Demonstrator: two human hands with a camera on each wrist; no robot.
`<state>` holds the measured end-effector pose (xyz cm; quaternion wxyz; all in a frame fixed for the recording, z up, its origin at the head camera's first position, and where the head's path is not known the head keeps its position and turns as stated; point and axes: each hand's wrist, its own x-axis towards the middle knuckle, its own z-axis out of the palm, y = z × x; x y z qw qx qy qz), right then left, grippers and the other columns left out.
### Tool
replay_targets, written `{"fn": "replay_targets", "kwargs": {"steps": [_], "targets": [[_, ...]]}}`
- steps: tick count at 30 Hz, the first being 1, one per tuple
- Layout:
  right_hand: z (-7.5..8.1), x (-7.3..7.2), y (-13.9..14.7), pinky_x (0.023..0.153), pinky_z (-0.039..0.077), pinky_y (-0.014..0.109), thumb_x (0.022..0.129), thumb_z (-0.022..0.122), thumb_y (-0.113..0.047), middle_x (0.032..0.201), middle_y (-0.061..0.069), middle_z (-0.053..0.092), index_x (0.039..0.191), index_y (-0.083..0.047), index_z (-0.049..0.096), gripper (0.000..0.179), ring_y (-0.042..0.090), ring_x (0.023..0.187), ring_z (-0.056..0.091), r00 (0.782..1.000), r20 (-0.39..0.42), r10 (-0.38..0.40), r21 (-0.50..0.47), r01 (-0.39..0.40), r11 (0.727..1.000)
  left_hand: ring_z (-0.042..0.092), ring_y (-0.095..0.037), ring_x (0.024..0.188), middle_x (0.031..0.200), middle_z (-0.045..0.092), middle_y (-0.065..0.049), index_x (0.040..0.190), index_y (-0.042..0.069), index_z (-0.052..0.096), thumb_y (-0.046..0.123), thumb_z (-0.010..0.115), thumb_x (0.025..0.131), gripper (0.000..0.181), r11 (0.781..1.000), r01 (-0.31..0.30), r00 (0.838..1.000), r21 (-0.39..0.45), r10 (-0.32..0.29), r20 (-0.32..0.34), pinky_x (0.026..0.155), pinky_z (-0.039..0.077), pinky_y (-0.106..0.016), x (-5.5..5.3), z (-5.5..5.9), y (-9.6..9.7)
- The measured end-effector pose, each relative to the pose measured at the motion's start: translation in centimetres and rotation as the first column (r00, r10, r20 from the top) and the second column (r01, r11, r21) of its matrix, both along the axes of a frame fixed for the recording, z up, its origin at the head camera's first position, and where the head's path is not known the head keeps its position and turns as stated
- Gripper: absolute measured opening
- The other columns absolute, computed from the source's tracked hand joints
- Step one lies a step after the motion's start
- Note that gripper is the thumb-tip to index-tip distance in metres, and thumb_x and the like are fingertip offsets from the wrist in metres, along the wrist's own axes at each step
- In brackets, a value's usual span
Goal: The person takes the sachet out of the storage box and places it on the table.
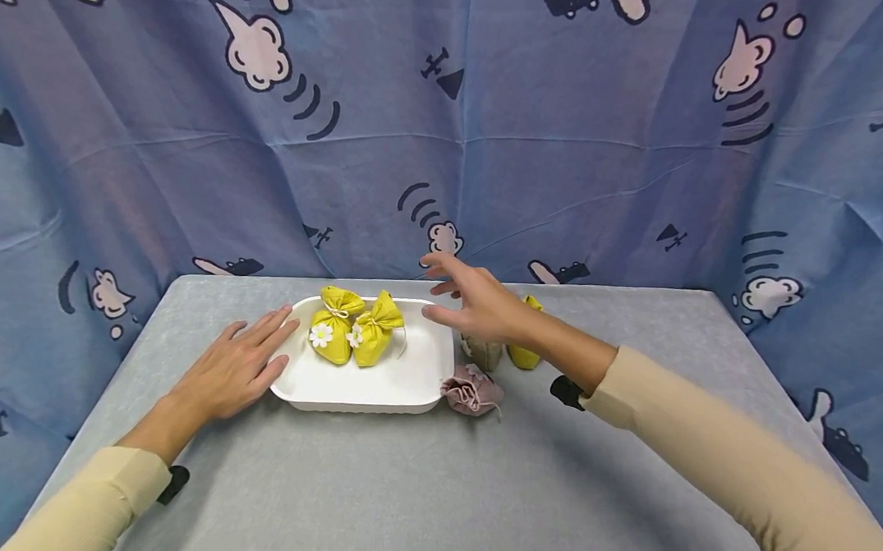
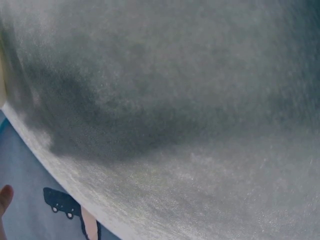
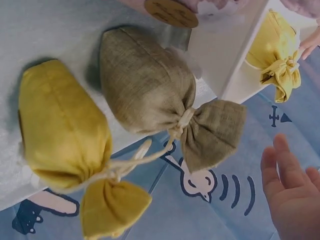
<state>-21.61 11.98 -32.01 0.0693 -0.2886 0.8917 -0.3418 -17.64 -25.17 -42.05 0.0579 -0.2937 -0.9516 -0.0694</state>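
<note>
A white tray (image 1: 416, 375) sits on the grey table and holds two yellow pouches (image 1: 355, 328) with daisy decorations. My left hand (image 1: 238, 362) lies flat on the table, fingers straight, touching the tray's left rim. My right hand (image 1: 465, 303) hovers open above the tray's right end, holding nothing. Beneath it, beside the tray, lie an olive pouch (image 3: 150, 90) and a yellow pouch (image 3: 62, 135). A pink pouch (image 1: 471, 391) rests at the tray's front right corner. In the right wrist view my right fingers (image 3: 290, 180) show spread. One yellow pouch (image 3: 277, 50) in the tray shows there too.
The grey table (image 1: 421, 490) ends at a blue patterned curtain (image 1: 554, 139) behind. The left wrist view shows only grey table surface (image 2: 175, 125) and its edge.
</note>
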Motion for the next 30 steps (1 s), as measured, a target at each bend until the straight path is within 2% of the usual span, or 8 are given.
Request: {"fn": "replay_targets", "kwargs": {"steps": [7,11,17,22,30], "targets": [[-1.1,-0.7,-1.0,0.103,0.046,0.046,0.094,0.071,-0.023,0.145,0.015,0.051,0.150,-0.010,0.035,0.068,0.030,0.126,0.057,0.997,0.078,0.010,0.033,-0.012,0.999,0.037,-0.036,0.142,0.161,0.029,-0.013,0.154,0.007,0.037,0.032,0.044,0.104,0.056,1.000,-0.001,1.000,0.006,0.001,0.006,0.106,0.031,-0.064,-0.1,-0.2,0.0],[-1.4,-0.9,-1.5,0.106,0.044,0.044,0.094,0.071,-0.022,0.146,0.015,0.050,0.150,-0.010,0.035,0.067,0.030,0.129,0.055,0.993,0.121,0.011,0.019,-0.013,1.000,0.036,-0.037,0.142,0.162,0.027,-0.014,0.155,0.007,0.035,0.033,0.043,0.105,0.057,1.000,-0.002,1.000,-0.004,0.002,0.014,0.107,0.030,-0.063,-0.2,-0.2,0.0],[-1.9,-1.3,-2.4,0.106,0.043,0.042,0.092,0.073,-0.022,0.149,0.015,0.046,0.150,-0.009,0.034,0.071,0.030,0.130,0.054,0.988,0.152,0.023,0.022,-0.027,0.999,0.036,-0.038,0.142,0.162,0.027,-0.014,0.155,0.006,0.035,0.033,0.043,0.105,0.057,1.000,-0.005,1.000,-0.009,0.005,0.018,0.107,0.029,-0.064,-0.3,-0.1,0.0],[-2.2,-1.6,-3.1,0.105,0.044,0.045,0.090,0.076,-0.024,0.152,0.018,0.043,0.153,-0.012,0.030,0.079,0.032,0.132,0.052,0.978,0.206,0.030,0.070,-0.046,0.997,0.037,-0.038,0.141,0.162,0.027,-0.014,0.154,0.007,0.036,0.032,0.046,0.104,0.057,1.000,-0.010,1.000,-0.010,0.010,0.011,0.107,0.030,-0.064,-0.2,0.0,0.0],[-2.8,-2.4,-4.2,0.107,0.043,0.044,0.090,0.075,-0.020,0.153,0.018,0.041,0.155,-0.011,0.027,0.081,0.033,0.134,0.050,0.962,0.268,0.041,0.091,-0.068,0.994,0.038,-0.037,0.141,0.162,0.028,-0.014,0.154,0.007,0.036,0.030,0.048,0.103,0.057,1.000,-0.005,1.000,-0.009,0.005,0.001,0.107,0.031,-0.064,-0.1,-0.2,-0.1]]}}
